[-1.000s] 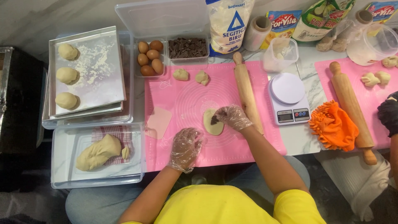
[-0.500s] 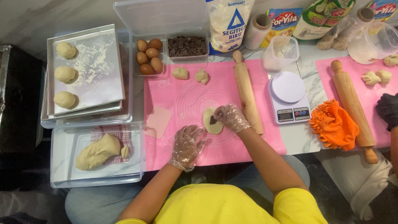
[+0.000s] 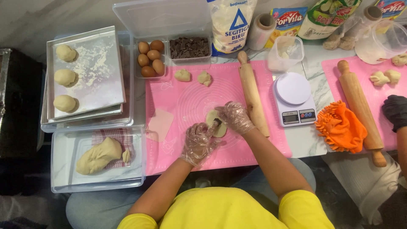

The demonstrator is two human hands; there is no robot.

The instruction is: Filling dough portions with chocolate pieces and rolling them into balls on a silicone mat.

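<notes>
1. A pink silicone rolling mat (image 3: 195,91) covers the middle of the marble-look worktop, straight in front of the person in the yellow shirt.
2. To the left sits a stack of metal baking trays (image 3: 104,74), the top one dusted with flour and carrying three round dough balls (image 3: 64,77) in a column. Below it a clear plastic tub (image 3: 63,169) holds a large lump of pale dough (image 3: 98,155).
3. A long wooden rolling pin (image 3: 253,95) lies on the mat's right part, its long axis running away from the person, just beside the right hand.
4. A small white kitchen scale (image 3: 294,98) stands right of the mat, with a crumpled orange cloth (image 3: 341,127) beyond it.
5. The left hand in a clear plastic glove (image 3: 198,142) comes at the flattened dough disc from below and to its left, fingers curled onto its near edge.
6. The right hand in a clear plastic glove (image 3: 235,117) sits on the disc's right side, fingers bent over it. Both hands meet on the piece, pinching it between them, neither clearly nearer.
7. The small flattened disc of dough (image 3: 218,127) lies on the mat near its centre, a dark bit of filling showing on top; it looks roughly round, with no clear long axis.
</notes>
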